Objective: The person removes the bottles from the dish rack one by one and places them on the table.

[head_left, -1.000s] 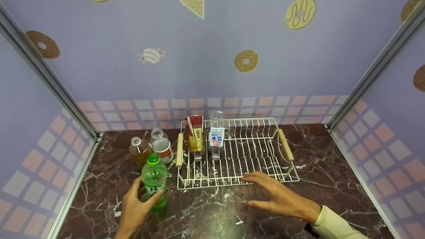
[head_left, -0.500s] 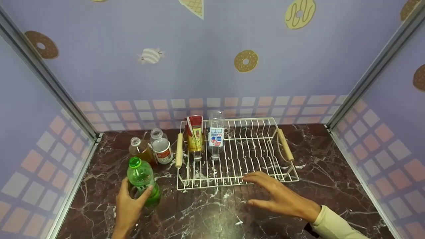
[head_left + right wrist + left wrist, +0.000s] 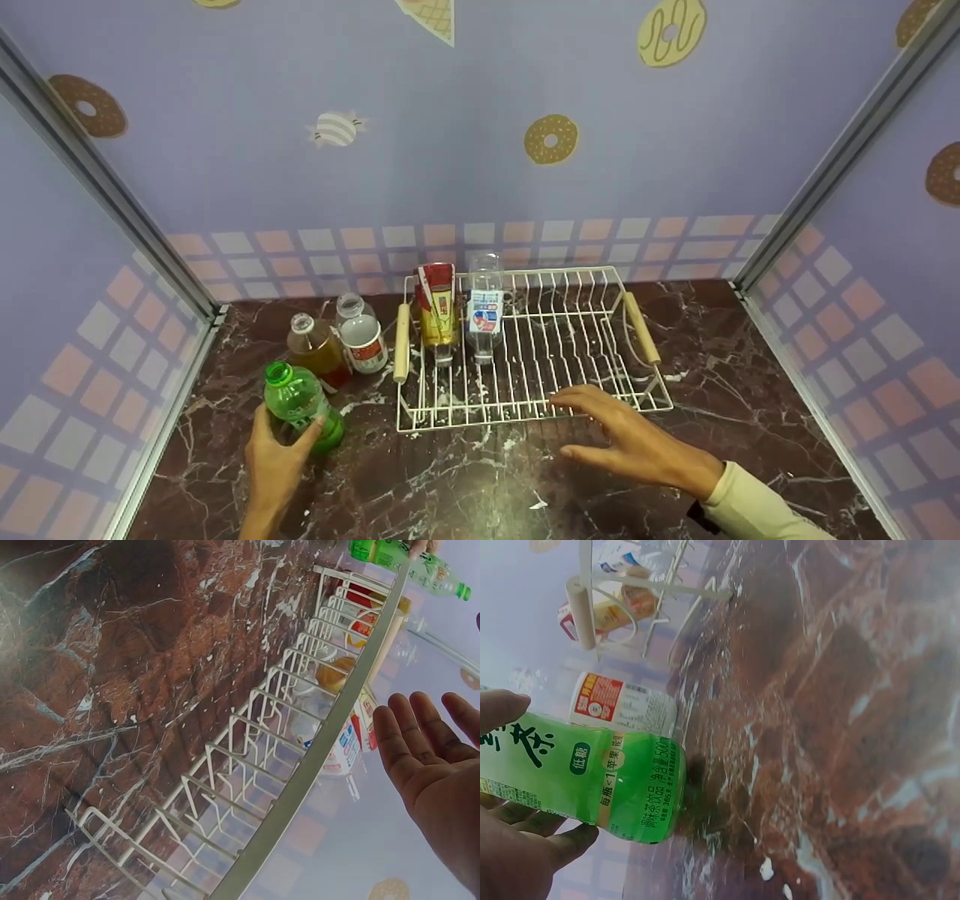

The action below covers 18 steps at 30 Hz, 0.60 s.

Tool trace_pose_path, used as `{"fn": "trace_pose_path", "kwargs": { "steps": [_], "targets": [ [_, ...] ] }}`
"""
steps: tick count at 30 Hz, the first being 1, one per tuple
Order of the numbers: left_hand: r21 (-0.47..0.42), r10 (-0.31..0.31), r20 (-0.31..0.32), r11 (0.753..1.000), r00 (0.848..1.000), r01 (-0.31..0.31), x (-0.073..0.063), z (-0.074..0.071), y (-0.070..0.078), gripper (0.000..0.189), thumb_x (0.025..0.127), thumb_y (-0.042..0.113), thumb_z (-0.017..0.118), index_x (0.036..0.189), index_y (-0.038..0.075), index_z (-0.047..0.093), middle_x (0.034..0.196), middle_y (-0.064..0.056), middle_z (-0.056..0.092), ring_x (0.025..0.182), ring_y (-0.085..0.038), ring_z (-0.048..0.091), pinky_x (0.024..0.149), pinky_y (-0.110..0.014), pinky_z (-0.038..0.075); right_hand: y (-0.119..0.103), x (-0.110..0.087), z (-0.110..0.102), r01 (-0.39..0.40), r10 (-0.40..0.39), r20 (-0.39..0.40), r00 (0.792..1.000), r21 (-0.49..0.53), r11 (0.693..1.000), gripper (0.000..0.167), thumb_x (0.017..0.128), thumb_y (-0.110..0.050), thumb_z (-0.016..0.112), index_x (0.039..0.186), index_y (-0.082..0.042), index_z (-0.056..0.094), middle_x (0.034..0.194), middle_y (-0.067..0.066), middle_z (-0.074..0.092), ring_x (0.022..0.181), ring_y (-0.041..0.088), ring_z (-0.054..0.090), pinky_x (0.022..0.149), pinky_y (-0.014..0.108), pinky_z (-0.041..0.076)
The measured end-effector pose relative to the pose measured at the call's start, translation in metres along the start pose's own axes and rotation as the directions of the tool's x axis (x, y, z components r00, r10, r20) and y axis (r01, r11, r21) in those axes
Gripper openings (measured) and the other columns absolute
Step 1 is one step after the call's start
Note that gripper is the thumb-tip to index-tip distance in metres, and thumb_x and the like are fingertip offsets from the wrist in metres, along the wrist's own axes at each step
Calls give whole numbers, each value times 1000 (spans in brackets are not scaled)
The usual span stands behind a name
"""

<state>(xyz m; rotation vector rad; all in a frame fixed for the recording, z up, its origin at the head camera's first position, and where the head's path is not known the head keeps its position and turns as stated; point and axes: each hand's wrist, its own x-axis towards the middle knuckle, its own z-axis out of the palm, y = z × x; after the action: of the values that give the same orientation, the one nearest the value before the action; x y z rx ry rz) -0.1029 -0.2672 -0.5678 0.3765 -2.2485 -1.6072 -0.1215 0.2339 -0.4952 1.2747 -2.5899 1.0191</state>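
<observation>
- Green bottle (image 3: 298,403) has moved toward nine o'clock.
- Its long body leans, neck (image 3: 278,373) toward eleven o'clock.
- See-through, black writing (image 3: 531,748).
- Left hand (image 3: 274,454) pinches it; right hand (image 3: 631,444) is spread.

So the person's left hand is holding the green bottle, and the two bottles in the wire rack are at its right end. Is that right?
Not quite: the red-and-yellow bottle and clear bottle in the wire rack are at its left end, as the head view shows. The left hand is indeed holding the green bottle.
</observation>
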Motion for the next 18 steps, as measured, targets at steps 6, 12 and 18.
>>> {"fn": "trace_pose_path", "kwargs": {
  "steps": [6,12,18],
  "targets": [
    [44,36,-57,998,998,-34,8,2,-8,71,93,5,88,151,-5,50,150,-31,62,142,-42,58,122,-51,49,2,0,1,4,-4,-16,1000,-11,1000,62,97,-25,86,149,-3,61,148,7,65,134,29,65,112,52,58],
    [56,49,-78,997,996,-45,13,4,-10,71,92,6,88,151,-7,50,150,-35,61,142,-48,57,121,-65,45,3,-1,1,-9,9,-14,1000,-10,1000,61,98,-26,86,148,-1,62,149,8,64,136,29,64,114,54,57],
    [68,57,-77,996,995,-52,16,6,-9,72,93,4,87,153,-7,48,152,-35,59,143,-48,56,119,-65,47,4,-2,1,-16,16,-16,1000,-5,1000,58,99,-25,84,149,-4,62,149,10,64,134,30,65,112,54,58]
  ]
}}
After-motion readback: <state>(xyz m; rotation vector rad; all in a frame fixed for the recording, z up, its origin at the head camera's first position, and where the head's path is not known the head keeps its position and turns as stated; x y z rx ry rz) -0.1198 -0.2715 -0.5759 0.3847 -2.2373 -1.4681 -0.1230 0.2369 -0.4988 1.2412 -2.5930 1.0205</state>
